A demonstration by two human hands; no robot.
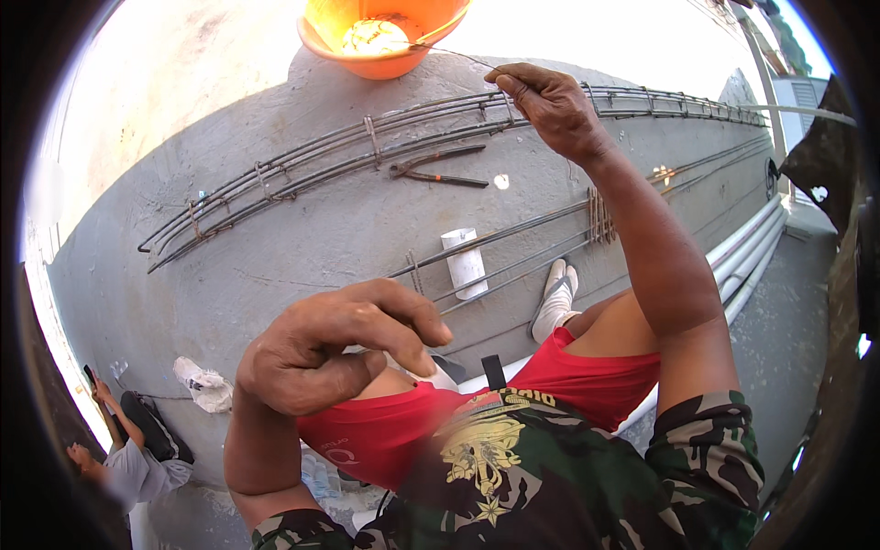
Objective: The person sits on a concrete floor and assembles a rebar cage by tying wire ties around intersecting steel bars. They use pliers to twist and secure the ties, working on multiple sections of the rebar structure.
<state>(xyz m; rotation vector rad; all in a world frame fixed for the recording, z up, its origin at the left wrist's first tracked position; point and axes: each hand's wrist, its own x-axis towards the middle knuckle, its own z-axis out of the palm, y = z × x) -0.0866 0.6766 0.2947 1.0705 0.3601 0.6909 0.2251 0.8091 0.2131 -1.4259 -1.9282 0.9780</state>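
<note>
A thin wire (458, 55) is pinched between the thumb and fingers of my right hand (555, 110), which is stretched out ahead. The wire runs left toward the orange bucket (385, 64). My left hand (335, 344) is raised close to the camera, fingers loosely bent and apart, with nothing seen in it. Under and beyond my right hand lies a long rebar cage (371, 137) with stirrups tied along it. On the floor just this side of the cage rests a pair of dark pincers (445, 174) with orange marks, its handles spread.
Nearer my feet, loose rebars (541, 225) carry bunched stirrups (600, 217) and lie by a white cylinder (465, 266). White pipes (752, 247) run at the right. A crumpled white sack (203, 385) lies left. Another person (137, 449) sits at the far left.
</note>
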